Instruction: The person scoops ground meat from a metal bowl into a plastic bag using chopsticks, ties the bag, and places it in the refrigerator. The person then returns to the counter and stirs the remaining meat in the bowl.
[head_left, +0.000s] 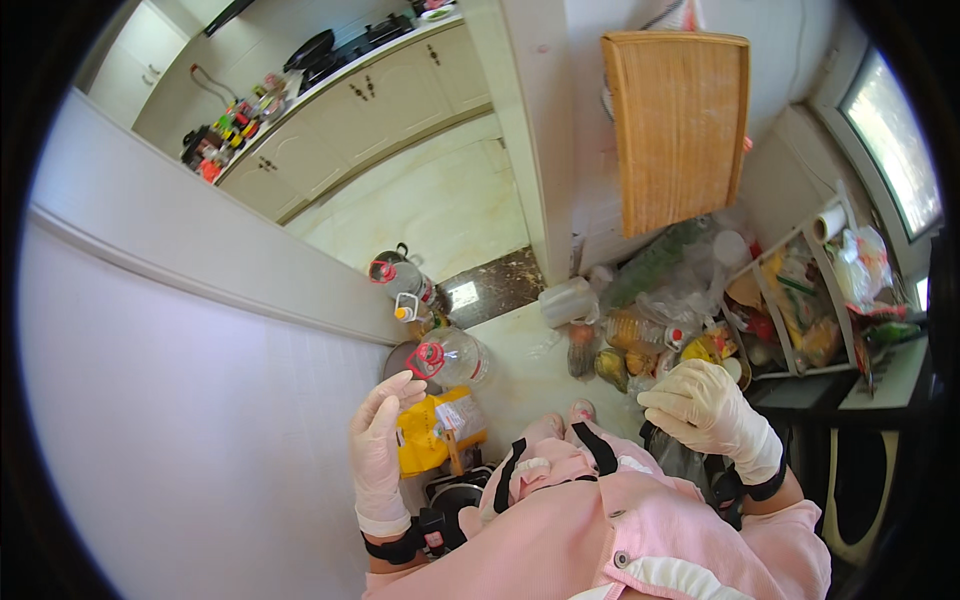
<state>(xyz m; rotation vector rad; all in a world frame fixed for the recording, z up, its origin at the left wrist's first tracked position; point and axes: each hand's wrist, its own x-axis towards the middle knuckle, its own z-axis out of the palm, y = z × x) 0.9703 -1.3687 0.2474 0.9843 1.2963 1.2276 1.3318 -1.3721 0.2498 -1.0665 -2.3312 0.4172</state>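
My left hand (383, 439), in a pale thin glove, is raised at the left with its fingers apart and nothing in them. It is nearest to a clear plastic jug with a red handle (461, 356) and a yellow bag (435, 431), both lower down. On the right, my right hand (694, 409) wears the same kind of glove, its fingers curled; whether anything is inside them cannot be told. Behind it on the floor lie a yellow packet (701, 349) and other bagged goods. Black straps circle both wrists.
A wooden board with raised edges (679, 127) leans on the wall ahead. At the right stands a white rack (832, 292) with bags. More bottles (405, 277) stand by the doorway's dark stone threshold (499, 289). A white wall (187, 420) rises close at the left.
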